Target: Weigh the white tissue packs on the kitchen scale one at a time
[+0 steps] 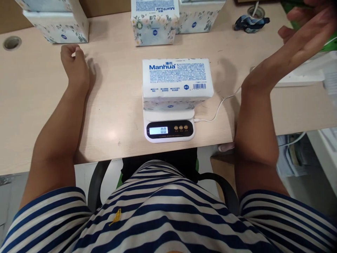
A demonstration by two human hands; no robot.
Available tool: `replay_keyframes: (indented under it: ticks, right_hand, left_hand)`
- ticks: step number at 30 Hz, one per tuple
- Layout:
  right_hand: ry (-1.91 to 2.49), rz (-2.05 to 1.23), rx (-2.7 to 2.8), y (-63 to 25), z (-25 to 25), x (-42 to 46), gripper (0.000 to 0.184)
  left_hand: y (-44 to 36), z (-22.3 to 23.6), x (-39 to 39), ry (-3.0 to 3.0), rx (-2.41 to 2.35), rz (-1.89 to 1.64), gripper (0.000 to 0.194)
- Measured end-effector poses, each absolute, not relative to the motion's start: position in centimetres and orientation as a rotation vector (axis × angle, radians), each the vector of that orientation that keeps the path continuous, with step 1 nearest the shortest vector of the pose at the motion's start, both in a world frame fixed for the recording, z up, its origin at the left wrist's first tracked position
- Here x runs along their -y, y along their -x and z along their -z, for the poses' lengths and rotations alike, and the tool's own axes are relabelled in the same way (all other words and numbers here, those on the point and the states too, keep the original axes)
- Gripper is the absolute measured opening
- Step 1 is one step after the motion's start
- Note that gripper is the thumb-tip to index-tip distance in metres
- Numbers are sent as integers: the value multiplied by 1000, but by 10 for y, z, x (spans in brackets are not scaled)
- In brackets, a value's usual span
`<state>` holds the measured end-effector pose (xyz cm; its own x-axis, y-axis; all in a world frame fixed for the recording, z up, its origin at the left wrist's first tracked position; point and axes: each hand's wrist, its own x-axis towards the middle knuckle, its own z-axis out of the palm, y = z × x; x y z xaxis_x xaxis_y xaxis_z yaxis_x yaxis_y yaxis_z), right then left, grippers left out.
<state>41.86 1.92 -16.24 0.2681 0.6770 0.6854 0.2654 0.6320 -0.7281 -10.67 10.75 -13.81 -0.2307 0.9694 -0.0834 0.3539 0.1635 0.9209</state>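
Observation:
A white Manhua tissue pack point(177, 79) lies flat on a small white digital scale point(170, 130) near the desk's front edge; the display reads 0.0. My left hand point(74, 65) rests on the desk well left of the scale, fingers curled in loosely, holding nothing that I can see. My right hand point(306, 33) is raised at the far right, palm up, fingers stretched out and empty.
Floral tissue packs stand along the back: one at the left point(59, 21), one in the middle point(154, 23), one beside it point(200, 17). A white cable point(221, 105) runs from the scale to the right. A dark crumpled object point(250, 23) lies back right. A grommet hole point(12, 42) is far left.

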Motion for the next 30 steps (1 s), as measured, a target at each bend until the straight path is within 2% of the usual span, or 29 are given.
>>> replay_keyframes:
  ticks: [2,4,9,13,25,30]
  right_hand:
    - [837,-173,1166,-425,167,-38,57]
    - [837,-80,1072,-426,169,-51,38]
    - [876,41,1099,-421,166,-50,38]
    - [889,12,1172,-434,170,-51,39]
    - [935,201,1130,-408,163,-45,39]
    - [895,219,1096,-400,158,-44,41]
  left_hand:
    - [109,142,-111,-1352,-1849,-1195,13]
    - [110,144,-114,-1407,-1926,-1228,18]
    - [108,140,-112,-1426,-1973,-1219,14]
    - [107,139,-109,-1436,-1943,-1239,12]
    - [103,135,-106,-1424,-1943,-1283,26]
    - [103,135,-107,-1432,-1917,-1254,27]
